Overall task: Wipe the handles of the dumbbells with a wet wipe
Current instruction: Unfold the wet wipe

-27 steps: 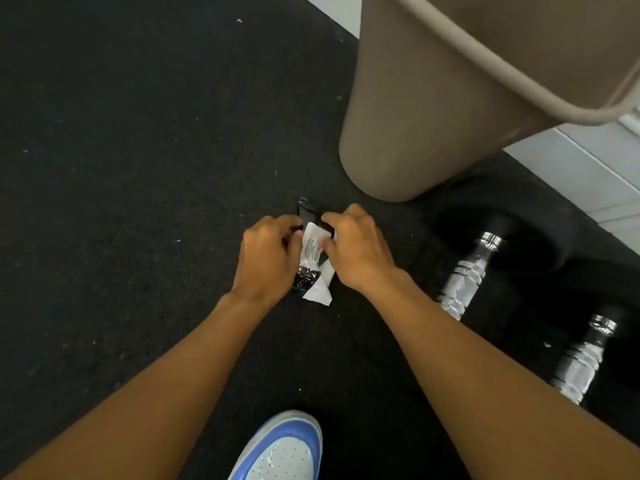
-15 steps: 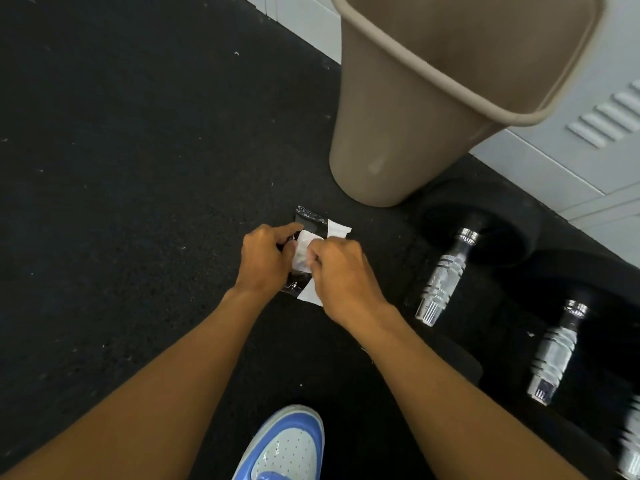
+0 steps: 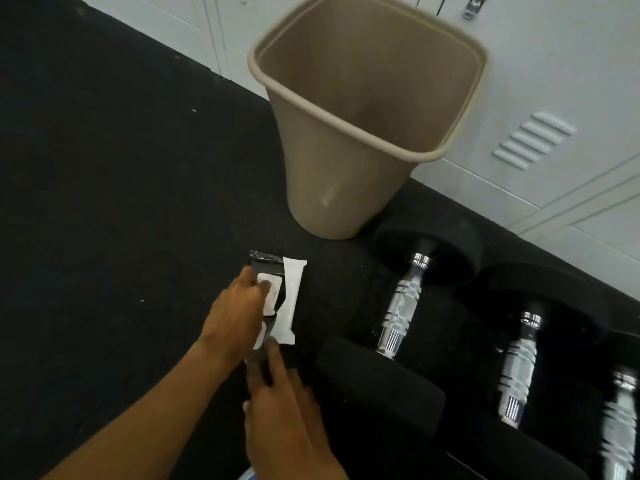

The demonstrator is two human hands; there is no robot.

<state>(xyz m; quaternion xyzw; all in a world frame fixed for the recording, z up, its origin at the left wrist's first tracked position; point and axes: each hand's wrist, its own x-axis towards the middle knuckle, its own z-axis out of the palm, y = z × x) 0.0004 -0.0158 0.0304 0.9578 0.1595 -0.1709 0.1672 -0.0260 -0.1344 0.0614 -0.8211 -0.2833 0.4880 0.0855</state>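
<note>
Black rubber gym floor [image 3: 104, 202] against pale lockers [image 3: 554, 81]; tan waste bin [image 3: 346, 150] upright.

Wet wipe packet [image 3: 277, 296]: black foil, white flap peeled open, above the floor left of the dumbbells. Likely light, limp, slick; best pinched at an edge.

Left hand [image 3: 235, 313]: grip clenched around the packet, thumb on the label.

Right hand [image 3: 284, 417]: fingers extended toward the packet's lower end; contact unclear.

Dumbbells [image 3: 401, 306]: on the floor beside the bin. Chrome handles ridged, rigid; probably heavy, so wipe in place.

Black rubber floor [image 3: 104, 202], tan bin [image 3: 332, 188], dumbbells [image 3: 401, 306]
</note>
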